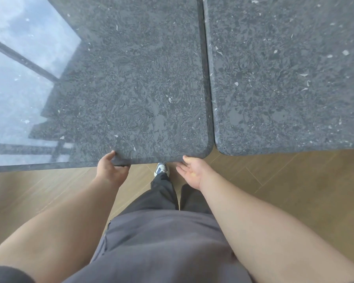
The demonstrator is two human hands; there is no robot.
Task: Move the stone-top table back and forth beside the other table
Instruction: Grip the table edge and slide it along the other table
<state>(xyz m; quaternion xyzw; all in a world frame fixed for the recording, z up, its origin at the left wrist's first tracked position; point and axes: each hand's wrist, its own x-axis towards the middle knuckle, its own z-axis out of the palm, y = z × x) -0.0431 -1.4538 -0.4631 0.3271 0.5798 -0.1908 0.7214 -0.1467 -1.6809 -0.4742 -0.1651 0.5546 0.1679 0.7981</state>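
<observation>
The stone-top table [131, 88] has a dark speckled slab with a rounded near-right corner. It stands right beside the other table [284, 78], which has the same dark stone top, with only a thin gap between them. My left hand [110, 170] grips the near edge of the left table, thumb on top and fingers curled under. My right hand [190, 172] is just below the same edge near the corner, palm up, fingers straight, fingertips touching the rim.
A wooden floor [294, 190] lies below the tables. My dark trousers and one shoe [161, 169] are under the near edge. Bright window glare reflects off the left part of the slab [18, 78].
</observation>
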